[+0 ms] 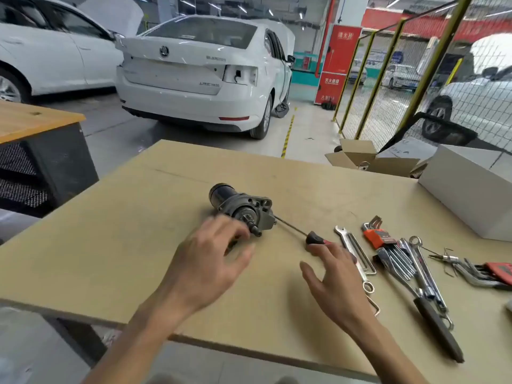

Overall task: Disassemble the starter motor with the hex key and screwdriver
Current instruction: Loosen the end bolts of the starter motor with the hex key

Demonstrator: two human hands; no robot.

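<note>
Starter motor (241,207): lies on its side near the middle of the table (138,231), dark cylindrical body pointing away, grey flanged housing and shaft end toward the person.
Screwdriver (315,239): on the table just right of the motor, thin shaft running up to the motor's housing, black-and-red handle toward the right hand.
Left hand (207,261): blurred, hovering just in front of the motor; fingers loosely bent and apart, gripping nothing that shows.
Right hand (338,278): fingers spread and straight, fingertips at the screwdriver handle; not closed round it.
Hex key set (379,239): orange holder, right of the screwdriver.
Wrenches (357,256): several, lying between the right hand and the hex keys.
Second hex key set (487,273): red holder, far right edge.
White box (471,187): far right corner of the table.
White car (199,70): parked beyond the table.
</note>
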